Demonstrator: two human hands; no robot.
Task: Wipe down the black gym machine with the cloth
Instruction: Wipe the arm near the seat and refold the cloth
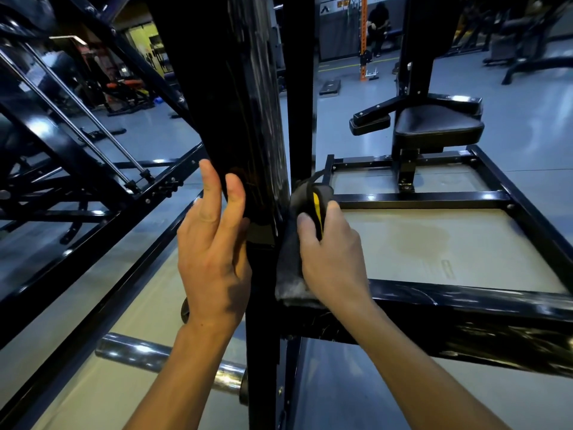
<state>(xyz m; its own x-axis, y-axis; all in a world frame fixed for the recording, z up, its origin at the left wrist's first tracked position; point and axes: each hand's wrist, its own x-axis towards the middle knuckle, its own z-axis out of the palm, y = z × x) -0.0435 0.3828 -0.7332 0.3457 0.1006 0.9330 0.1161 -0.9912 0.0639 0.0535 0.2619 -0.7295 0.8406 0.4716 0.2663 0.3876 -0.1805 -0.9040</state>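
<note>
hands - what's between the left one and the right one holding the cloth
In the head view, the black upright post of the machine stands between the left hand and the right hand; the grey cloth lies against its right side.

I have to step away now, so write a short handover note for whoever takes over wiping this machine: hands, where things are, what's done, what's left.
Left hand: open, fingers straight, resting against the black upright post to steady it.
Right hand: grips the grey cloth with a yellow stripe, pressed into the corner where the post meets the horizontal bar.
Done: cannot say for sure; the post shows faint streaks, which may be wipe marks.
Left: the horizontal bar also looks streaked or smudged, and the seat and the base frame beyond show no sign of wiping from here.
</note>
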